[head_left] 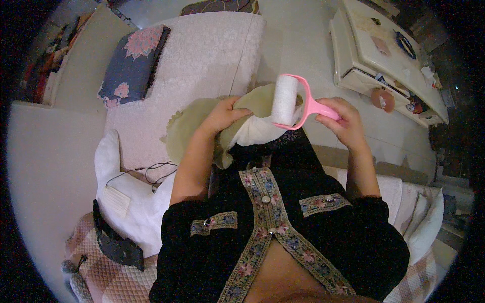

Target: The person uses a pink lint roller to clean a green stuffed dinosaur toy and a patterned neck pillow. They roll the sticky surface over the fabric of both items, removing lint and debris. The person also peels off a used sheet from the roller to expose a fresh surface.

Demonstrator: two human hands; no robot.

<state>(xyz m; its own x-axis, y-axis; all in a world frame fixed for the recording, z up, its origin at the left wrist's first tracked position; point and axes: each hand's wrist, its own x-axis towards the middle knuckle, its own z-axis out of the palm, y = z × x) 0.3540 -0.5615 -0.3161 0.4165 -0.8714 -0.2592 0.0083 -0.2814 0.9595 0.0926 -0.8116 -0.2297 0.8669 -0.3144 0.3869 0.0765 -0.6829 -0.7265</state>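
Observation:
My right hand (344, 123) is closed round the pink handle of a lint roller (286, 101), holding it raised in front of me. Its white roll stands nearly upright, overlapping the edge of a pale green floppy sun hat (191, 126) in the view. My left hand (228, 115) grips the hat's fabric, thumb on top and the other fingers partly hidden in the folds. White lining (258, 130) shows on the hat to the right of that hand. Whether the roll touches the cloth I cannot tell.
Ahead lies a pale pink rug (202, 55) with a folded blue floral cloth (134, 63). A white cabinet (348, 55) with an open drawer stands far right. At my left are a white cover (131, 189), a black cable (151, 171) and a dark stand-like object (113, 240).

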